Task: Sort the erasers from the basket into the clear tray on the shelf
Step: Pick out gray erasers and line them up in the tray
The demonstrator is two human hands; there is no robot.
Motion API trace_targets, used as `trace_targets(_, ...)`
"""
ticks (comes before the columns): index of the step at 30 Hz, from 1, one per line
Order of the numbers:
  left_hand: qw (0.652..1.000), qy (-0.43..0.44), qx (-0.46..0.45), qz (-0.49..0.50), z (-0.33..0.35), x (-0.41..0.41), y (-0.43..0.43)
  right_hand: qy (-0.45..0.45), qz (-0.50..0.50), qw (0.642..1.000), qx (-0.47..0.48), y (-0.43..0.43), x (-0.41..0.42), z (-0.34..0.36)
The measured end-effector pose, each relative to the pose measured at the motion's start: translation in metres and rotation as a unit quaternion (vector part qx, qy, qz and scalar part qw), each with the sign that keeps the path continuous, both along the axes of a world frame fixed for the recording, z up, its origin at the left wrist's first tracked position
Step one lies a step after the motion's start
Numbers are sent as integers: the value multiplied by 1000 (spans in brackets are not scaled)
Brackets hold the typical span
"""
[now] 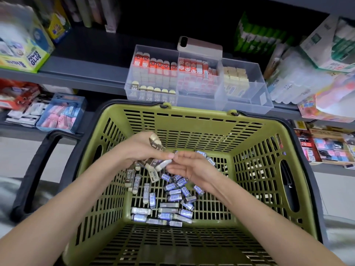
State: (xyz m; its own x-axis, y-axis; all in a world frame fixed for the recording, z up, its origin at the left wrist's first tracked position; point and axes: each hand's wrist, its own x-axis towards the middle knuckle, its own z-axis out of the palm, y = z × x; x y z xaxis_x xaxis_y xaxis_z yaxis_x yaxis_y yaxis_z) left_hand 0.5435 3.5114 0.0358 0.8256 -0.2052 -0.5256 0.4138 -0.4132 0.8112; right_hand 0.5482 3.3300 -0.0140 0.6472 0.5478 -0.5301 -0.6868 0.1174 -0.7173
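Gripping a bundle of erasers in left hand; right hand curled just beside, unclear whether pinching one. Square bundle, add matching ones from basket below hands, then lift to tray beyond.

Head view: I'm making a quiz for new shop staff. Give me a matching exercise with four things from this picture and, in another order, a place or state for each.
Things
1. phone
2. left hand
3. blue box
4. green basket

Places or states
A. sits on the lower shelf, left of the basket
B. has loose erasers on its floor
C. lies at the clear tray's back edge
D. grips a bunch of erasers

Pairs: 1-C, 2-D, 3-A, 4-B
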Motion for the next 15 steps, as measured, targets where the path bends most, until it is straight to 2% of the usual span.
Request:
trace_targets(4,998,46,-33,-19,11,-12,7,-11,3,999,45,10,0,15)
trace_targets(7,997,49,-53,24,13,-15,16,49,0,993,104,21,1,11)
trace_targets(8,995,49,-67,46,13,-14,21,50,16,995,85,24,-1,5)
trace_targets(9,992,52,-87,71,14,-14,24,10,54,998,13,28,-3,-4)
trace_targets(10,987,61,-112,97,14,-14,28,-72,116,985,-102,32,-8,-15)
trace_targets(11,980,69,-140,122,15,-13,31,-174,193,940,-222,36,-13,-29)
trace_targets(12,973,74,-165,146,16,-13,34,-266,267,871,-315,42,-19,-42)
trace_targets(13,966,76,-184,164,16,-12,36,-319,322,809,-374,48,-25,-54)
trace_targets(14,961,76,-197,178,16,-12,37,-335,356,771,-409,55,-31,-63)
trace_targets(15,958,75,-205,188,16,-11,39,-334,370,752,-431,60,-35,-71)
